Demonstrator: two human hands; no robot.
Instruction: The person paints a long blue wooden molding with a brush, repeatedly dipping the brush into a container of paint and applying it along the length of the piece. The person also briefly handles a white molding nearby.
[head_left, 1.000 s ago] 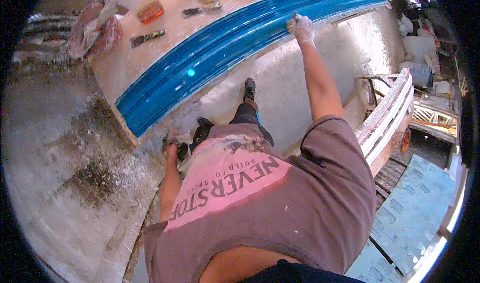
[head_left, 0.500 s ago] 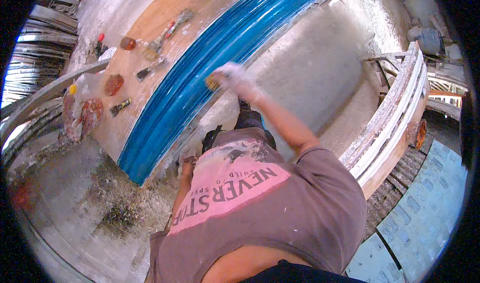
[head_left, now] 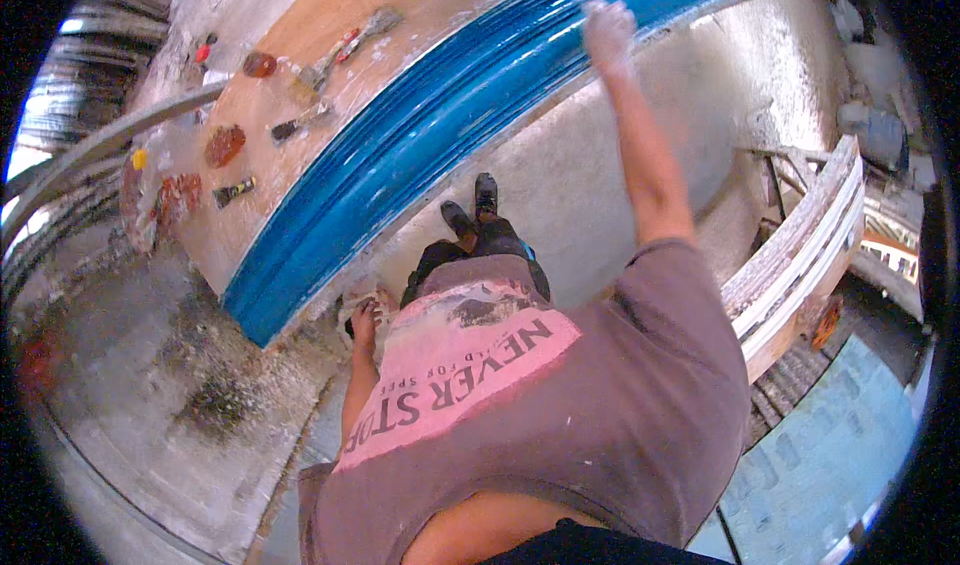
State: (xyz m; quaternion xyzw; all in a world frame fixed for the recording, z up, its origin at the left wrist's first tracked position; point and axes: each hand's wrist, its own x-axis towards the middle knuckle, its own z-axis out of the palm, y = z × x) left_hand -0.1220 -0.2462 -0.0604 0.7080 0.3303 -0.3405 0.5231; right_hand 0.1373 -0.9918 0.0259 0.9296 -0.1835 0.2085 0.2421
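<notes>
A long curved blue moulding (head_left: 430, 145) with lengthwise ridges stretches from near left to far right in front of me. My right arm reaches out over its far right part. My right hand (head_left: 609, 35), whitened with dust, is closed on the blue surface. The yellowish-brown pad that showed in it a moment ago is mostly hidden by the fingers now. Down at my left side hangs my left hand (head_left: 367, 314), its fingers curled by a pale and dark shape that I cannot make out.
Behind the moulding, a wooden board (head_left: 300, 25) carries brushes (head_left: 235, 191), reddish-brown lumps (head_left: 225, 145) and a yellow-capped bottle (head_left: 139, 160). A stack of white curved mouldings (head_left: 795, 250) stands at my right. Light blue sheets (head_left: 820, 445) lie at lower right. My shoes (head_left: 485, 193) stand on the dusty floor.
My right hand has slid along the blue moulding, away and to the right, and the arm has straightened. My left hand has come more into view at my side.
</notes>
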